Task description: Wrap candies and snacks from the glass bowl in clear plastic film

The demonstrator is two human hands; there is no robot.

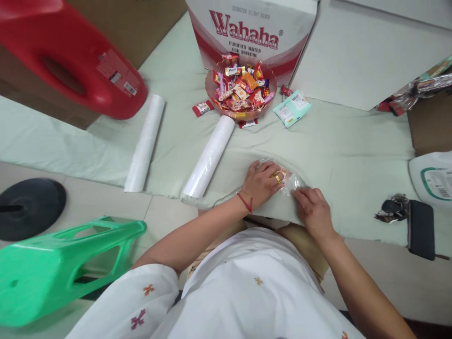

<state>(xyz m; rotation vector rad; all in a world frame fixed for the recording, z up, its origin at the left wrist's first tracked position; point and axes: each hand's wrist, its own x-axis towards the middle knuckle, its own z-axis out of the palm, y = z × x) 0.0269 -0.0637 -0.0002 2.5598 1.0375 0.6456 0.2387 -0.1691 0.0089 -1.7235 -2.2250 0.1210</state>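
Near the table's front edge, a crinkled clear plastic packet (294,181) with something orange and pinkish inside lies under my fingers. My left hand (262,182), with a ring and a red string bracelet, is curled over the packet's left part and hides much of it. Its right lower edge is pinched between the thumb and fingers of my right hand (313,210). What the packet contains is too covered to name. Beyond my hands, a clear bowl (230,113) heaped with wrapped sweets (243,92) stands before a Wahaha water carton (243,28).
Two white plastic-wrapped rolls (209,157) (145,143) lie to the left. A red jug (84,66) stands behind them. Beside the bowl lies a mint-green packet (292,108). At right are keys (391,207), a black phone (421,230) and a white bottle (432,179). A green stool (70,263) stands lower left.
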